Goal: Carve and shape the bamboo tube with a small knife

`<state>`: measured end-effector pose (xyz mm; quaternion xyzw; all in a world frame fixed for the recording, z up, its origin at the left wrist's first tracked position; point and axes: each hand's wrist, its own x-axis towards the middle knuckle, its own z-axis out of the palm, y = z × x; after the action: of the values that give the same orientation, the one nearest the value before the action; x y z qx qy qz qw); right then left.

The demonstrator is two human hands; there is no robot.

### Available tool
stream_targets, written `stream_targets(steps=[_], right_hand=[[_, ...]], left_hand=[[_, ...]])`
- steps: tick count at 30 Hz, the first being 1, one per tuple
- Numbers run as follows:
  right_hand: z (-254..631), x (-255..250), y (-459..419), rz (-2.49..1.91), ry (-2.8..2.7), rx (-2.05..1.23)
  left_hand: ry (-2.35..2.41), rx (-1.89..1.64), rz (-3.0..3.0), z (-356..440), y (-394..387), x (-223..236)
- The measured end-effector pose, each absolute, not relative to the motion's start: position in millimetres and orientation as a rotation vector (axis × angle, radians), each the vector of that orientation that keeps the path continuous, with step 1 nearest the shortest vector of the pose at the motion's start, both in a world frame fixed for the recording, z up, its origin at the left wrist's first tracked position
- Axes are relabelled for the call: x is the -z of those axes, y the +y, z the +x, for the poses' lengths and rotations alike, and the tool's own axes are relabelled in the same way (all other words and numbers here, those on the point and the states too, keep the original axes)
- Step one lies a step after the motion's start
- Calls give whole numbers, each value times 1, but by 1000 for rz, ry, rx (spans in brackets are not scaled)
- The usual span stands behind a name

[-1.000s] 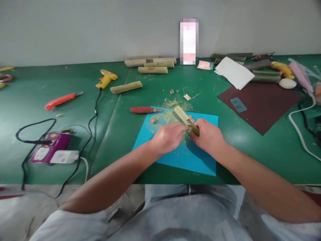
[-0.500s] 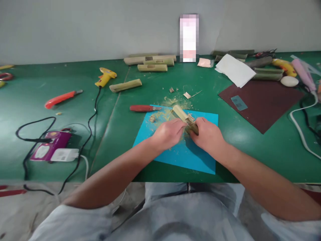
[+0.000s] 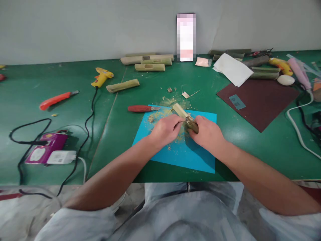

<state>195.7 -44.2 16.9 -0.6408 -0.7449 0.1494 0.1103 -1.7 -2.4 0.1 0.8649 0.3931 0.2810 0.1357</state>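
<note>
A short bamboo tube (image 3: pixel 180 110) with a notch cut in its side slants over the blue sheet (image 3: pixel 198 162). My right hand (image 3: pixel 208 134) is wrapped round its near end. My left hand (image 3: pixel 166 130) is closed in a pinch just left of the notch; what its fingertips grip, if anything, is too small to make out. Shavings and a small bamboo chip (image 3: pixel 150 118) lie on the sheet. A red-handled carving knife (image 3: pixel 139 108) rests across the sheet's upper left corner, its blade pointing right.
Left are an orange utility knife (image 3: pixel 55 100), a yellow glue gun (image 3: pixel 100 79) and a purple power box (image 3: pixel 47 147) with cords. Cut bamboo pieces (image 3: pixel 149 67) line the wall near a phone (image 3: pixel 186 38). On the right lie white paper (image 3: pixel 233 69) and a dark brown sheet (image 3: pixel 260 107).
My left hand has drawn slightly left, away from the notch, its fingers still pinched. My right hand keeps hold of the bamboo tube. The whole view has shifted a little.
</note>
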Motion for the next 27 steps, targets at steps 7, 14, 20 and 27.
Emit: stream_targets(steps=[7,14,20,27], right_hand=[[196,-14,-44,-1868,-2189,-418],[196,-13,-47,-1835,-2166,-394],[200,-23,-47,-1758,-2114,-409],[210,-28,-41,-1627,-1960,-481]], left_hand=[[976,-747,2546,4,-9,-3],[1035,-797,2585,-2,-1,3],[1001,-939,2537,-4,2,1],[1069,-1033,2437,-11,4,-11]])
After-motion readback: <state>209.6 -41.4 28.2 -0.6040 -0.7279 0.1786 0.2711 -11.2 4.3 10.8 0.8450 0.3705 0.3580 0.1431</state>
